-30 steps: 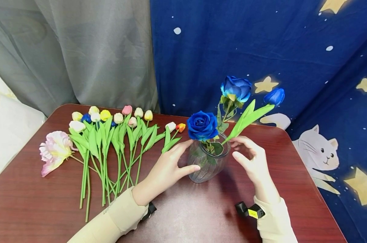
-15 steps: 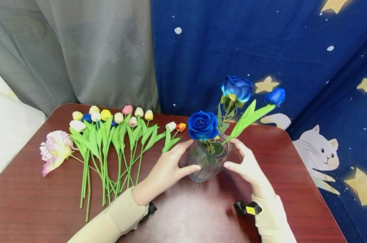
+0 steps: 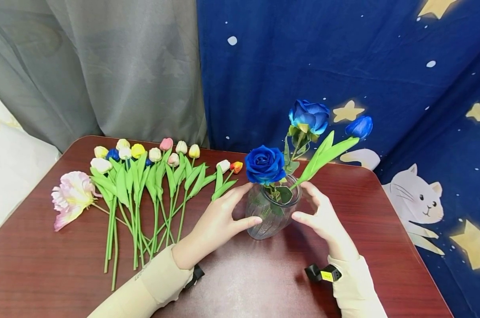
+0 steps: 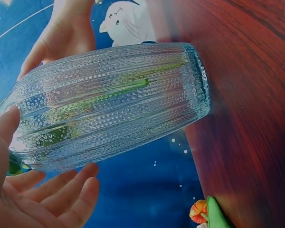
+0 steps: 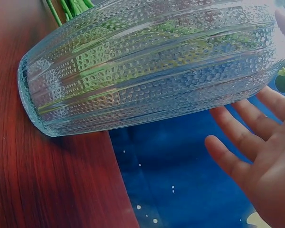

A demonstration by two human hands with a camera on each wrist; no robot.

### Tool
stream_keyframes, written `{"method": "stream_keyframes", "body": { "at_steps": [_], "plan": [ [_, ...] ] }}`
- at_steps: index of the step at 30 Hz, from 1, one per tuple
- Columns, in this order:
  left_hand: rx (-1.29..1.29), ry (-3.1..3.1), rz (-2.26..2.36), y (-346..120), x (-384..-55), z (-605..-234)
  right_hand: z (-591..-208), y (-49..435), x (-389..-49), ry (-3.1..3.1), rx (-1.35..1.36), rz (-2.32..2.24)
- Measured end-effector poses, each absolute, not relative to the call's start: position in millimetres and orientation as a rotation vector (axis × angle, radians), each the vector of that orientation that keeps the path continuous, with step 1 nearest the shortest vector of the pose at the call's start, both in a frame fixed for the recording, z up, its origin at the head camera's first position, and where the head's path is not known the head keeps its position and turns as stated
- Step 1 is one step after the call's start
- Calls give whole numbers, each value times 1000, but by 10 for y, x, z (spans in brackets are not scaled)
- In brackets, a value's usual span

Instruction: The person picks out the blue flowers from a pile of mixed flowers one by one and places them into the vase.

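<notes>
A clear ribbed glass vase [image 3: 271, 224] with a dimpled surface stands on the table. In it are two blue roses, a front rose [image 3: 265, 164] and a taller rose [image 3: 309, 117], plus a blue tulip [image 3: 359, 127] leaning right. My left hand [image 3: 224, 216] cups the vase from the left, thumb in front and fingers round the back. From the right, my right hand [image 3: 326, 221] holds its other side the same way. The left wrist view shows a green stem end [image 4: 142, 82] through the glass, above the vase's base. In the right wrist view, fingers [image 5: 237, 130] lie along the vase's side.
On the left of the dark red table [image 3: 240, 282] lie several tulips [image 3: 134, 194] in mixed colours and a big pink-white flower [image 3: 74, 196]. A white tulip [image 3: 223, 165] and an orange tulip [image 3: 236, 167] lie near the vase. Curtains [image 3: 323, 53] hang behind the table.
My right hand has moved left and closed in on the vase's right side, its thumb coming to the glass. The left hand, vase and flowers have stayed in place.
</notes>
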State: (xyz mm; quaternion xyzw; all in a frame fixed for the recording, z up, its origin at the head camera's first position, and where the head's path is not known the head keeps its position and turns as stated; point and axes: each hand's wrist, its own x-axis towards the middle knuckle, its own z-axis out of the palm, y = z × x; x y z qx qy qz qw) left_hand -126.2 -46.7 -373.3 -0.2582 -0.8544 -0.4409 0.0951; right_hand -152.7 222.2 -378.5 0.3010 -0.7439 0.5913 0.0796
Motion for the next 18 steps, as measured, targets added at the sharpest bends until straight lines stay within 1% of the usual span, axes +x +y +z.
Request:
{"method": "stream_keyframes", "body": {
  "at_steps": [18],
  "plan": [
    [-717,-2529,-1157,-694,-1213,-3654,-3794,2220,-1533,-2220,910,1767]
  ]
}}
